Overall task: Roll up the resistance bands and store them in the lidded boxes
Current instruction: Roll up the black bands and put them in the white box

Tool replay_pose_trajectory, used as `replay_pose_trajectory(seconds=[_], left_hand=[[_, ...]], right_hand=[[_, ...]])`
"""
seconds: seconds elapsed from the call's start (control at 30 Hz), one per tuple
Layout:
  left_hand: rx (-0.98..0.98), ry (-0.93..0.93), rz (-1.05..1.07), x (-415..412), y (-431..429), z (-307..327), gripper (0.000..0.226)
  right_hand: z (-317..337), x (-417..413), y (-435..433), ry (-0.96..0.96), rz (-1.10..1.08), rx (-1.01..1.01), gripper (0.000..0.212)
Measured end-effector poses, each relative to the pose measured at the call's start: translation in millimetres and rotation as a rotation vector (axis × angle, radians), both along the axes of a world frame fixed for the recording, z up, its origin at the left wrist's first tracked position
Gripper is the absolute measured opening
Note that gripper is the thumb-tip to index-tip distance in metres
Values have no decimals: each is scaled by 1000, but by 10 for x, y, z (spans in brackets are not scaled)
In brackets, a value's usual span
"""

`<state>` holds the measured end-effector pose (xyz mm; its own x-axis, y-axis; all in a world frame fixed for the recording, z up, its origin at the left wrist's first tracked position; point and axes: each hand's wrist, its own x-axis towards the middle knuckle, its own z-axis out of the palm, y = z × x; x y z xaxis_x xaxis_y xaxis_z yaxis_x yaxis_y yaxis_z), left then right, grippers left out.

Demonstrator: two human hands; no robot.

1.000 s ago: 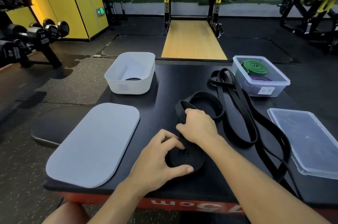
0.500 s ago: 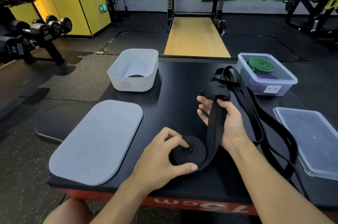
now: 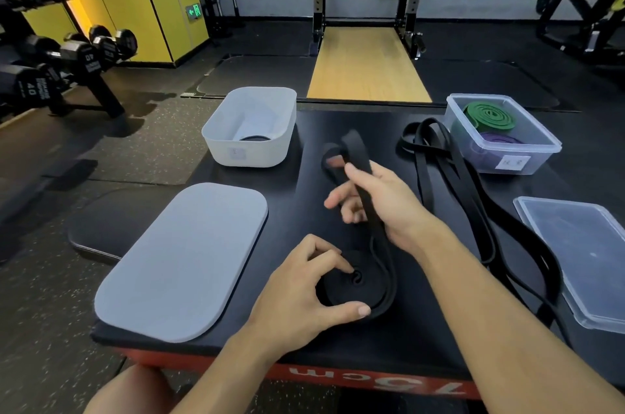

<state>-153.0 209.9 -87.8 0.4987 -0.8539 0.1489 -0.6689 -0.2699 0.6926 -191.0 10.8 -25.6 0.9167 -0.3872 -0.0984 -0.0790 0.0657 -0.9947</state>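
Band feel: the black resistance band [image 3: 367, 210] reads as soft, flat rubber, limp enough to drape yet probably springy, so the coil likely wants to unwind if released.
Where to hold: best pinned at the coil's centre and outer edge, with the free tail kept taut; this is a judgement from its look.
Coil: a flat black spiral [image 3: 358, 281] lies on the black table [image 3: 304, 129] near the front edge, its centre tight.
Left hand: the left hand [image 3: 301, 295] is closed on the coil, fingertips at the centre, thumb against the outer wrap.
Right hand: the right hand [image 3: 378, 203] grips the band's tail above the coil, fingers loosely curled around it, lifting it off the table.
Loose bands: more black bands [image 3: 439, 170] lie unrolled to the right.
White box: the white box [image 3: 250, 129] stands far left, a dark roll inside; its grey lid [image 3: 182, 258] lies nearer.
Clear box: the clear box [image 3: 500, 132] holds green and purple rolls; its clear lid [image 3: 581, 258] lies at the right edge.
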Motion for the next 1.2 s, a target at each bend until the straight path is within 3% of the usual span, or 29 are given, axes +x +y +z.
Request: replay_pose_trajectory(seconds=[0.1, 0.17, 0.23, 0.3, 0.33, 0.4, 0.57, 0.7, 0.77, 0.87, 0.97, 1.1, 1.2], left_hand=[[-1, 6, 6, -1, 1, -1, 46], [5, 7, 7, -9, 2, 5, 46], [4, 9, 4, -16, 3, 13, 45], [1, 8, 0, -12, 7, 21, 45], [2, 6, 0, -10, 7, 20, 45], [3, 5, 0, -10, 2, 17, 45], [0, 10, 9, -19, 6, 18, 44], [-8, 7, 7, -29, 6, 24, 44], [-11, 2, 9, -26, 6, 22, 44], [-10, 7, 11, -31, 5, 16, 43], [1, 3, 17, -36, 5, 26, 43], [5, 11, 22, -35, 6, 29, 43], [5, 20, 22, -37, 3, 29, 43]], right_hand=[[51, -47, -24, -159, 25, 335, 36], [-55, -7, -92, -69, -119, 369, 57], [-205, 52, -162, 194, -315, -19, 61], [-320, 70, -207, 380, -398, -435, 49], [-352, 62, -230, 402, -411, -531, 40], [-364, 29, -273, 404, -440, -579, 30], [-200, -234, -294, 360, -528, -651, 43], [-136, -683, -133, 641, -238, -707, 60], [-204, -774, -25, 615, -179, -717, 52], [-303, -781, 59, 412, -233, -685, 8], [-312, -792, 92, 284, -191, -471, 22], [-452, -772, 9, 344, -312, -709, 20], [-455, -750, 6, 298, -406, -623, 32]])
